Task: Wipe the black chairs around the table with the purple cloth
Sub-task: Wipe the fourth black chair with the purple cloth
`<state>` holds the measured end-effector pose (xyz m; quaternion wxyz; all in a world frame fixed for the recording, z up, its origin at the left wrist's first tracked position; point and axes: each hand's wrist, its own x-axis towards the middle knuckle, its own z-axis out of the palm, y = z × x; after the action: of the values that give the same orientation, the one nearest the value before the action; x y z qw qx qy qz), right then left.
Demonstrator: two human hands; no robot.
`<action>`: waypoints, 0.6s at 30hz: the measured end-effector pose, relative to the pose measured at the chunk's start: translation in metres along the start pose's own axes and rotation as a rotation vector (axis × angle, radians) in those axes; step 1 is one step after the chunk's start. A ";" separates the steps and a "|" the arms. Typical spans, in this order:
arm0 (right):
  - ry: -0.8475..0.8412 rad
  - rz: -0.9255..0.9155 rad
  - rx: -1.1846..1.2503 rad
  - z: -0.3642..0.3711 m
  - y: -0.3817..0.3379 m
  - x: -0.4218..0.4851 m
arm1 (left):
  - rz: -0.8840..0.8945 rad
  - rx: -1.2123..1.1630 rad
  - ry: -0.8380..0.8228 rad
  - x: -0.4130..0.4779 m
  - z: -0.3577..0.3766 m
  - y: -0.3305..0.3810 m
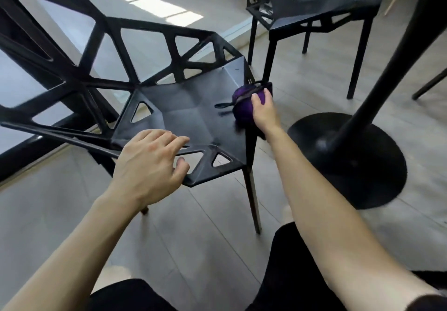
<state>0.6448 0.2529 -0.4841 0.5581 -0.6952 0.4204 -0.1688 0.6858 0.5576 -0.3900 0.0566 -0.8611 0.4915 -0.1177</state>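
Nearest the camera: dark-clothed knees at the bottom edge, both bare forearms reaching forward over the grey plank floor (193, 226).
Left hand (147, 165): grip apart, fingers spread and laid flat on the near-left rim of the seat, thumb hooked at the edge; clamped on nothing, seemingly steadying the chair.
Near black chair (188, 110): angular seat with triangular cut-outs, open lattice back rising to the upper left, legs on the floor; seat centre bare between the two hands.
Purple cloth (243, 107): bunched into a wad at the seat's right edge, near the front-right corner, pressed against the rim; slightly blurred.
Right hand (264, 111): grip closed around the purple cloth from the right side, fingers curled over its top.
Key relation: unwiped-looking seat surface lies to the left of the cloth, toward the left hand; rim runs away from the camera along the cloth's line; right hand plainly the nearer one for any stroke.
Likely step: wiping along the right rim, then probably sweeping leftward across the seat.
In the way: left hand resting on the near rim, in the path of a full leftward sweep; cut-outs apt to snag the cloth.
Right of the chair: black round pedestal base (350, 160) of the counter, just beside the chair's front leg, close to the right elbow.
Far right, behind: second black chair (321, 8), well apart, not yet reached.
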 end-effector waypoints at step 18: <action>-0.531 -0.828 -1.165 0.081 -0.054 -0.062 | -0.208 0.038 -0.006 0.005 -0.018 -0.111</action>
<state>0.6864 0.3533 -0.4458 0.0745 -0.9955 -0.0019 0.0579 0.7758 0.6104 -0.3478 0.0619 -0.9067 0.3967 -0.1295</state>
